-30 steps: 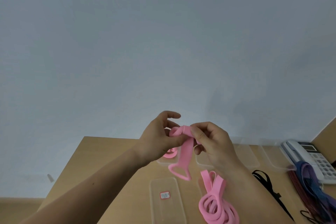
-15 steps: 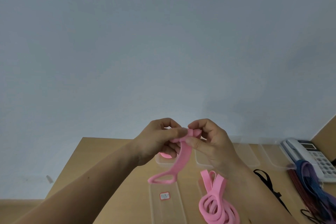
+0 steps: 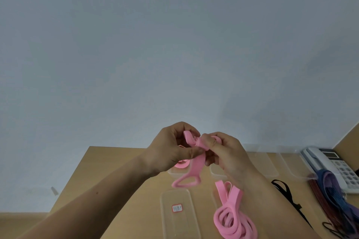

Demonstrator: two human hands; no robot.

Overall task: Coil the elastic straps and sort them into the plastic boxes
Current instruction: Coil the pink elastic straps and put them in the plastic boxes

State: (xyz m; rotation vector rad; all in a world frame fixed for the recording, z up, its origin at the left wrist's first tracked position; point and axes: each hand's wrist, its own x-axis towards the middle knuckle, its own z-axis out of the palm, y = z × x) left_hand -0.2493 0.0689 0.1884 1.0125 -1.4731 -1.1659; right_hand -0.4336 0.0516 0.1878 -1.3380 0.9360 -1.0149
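Observation:
I hold a pink elastic strap (image 3: 191, 172) up above the desk with both hands. My left hand (image 3: 171, 149) grips it, fingers curled round its upper turns. My right hand (image 3: 225, 151) pinches the wound part at the top. The strap's loose end hangs down as a loop. A pile of pink straps (image 3: 231, 217) lies on the desk below my right wrist. Clear plastic boxes (image 3: 258, 159) stand in a row behind my hands; the leftmost holds a pink coil (image 3: 181, 164), partly hidden by my left hand.
A clear plastic lid (image 3: 178, 217) with a red label lies flat near me. A black strap (image 3: 287, 194), then dark red and blue straps (image 3: 330, 190), lie to the right. A white desk phone (image 3: 334, 165) stands at the far right. A grey wall rises behind the desk.
Both hands have turned the strap another wind at the top. The hanging loop swung left and now hangs a little shorter, below my left hand.

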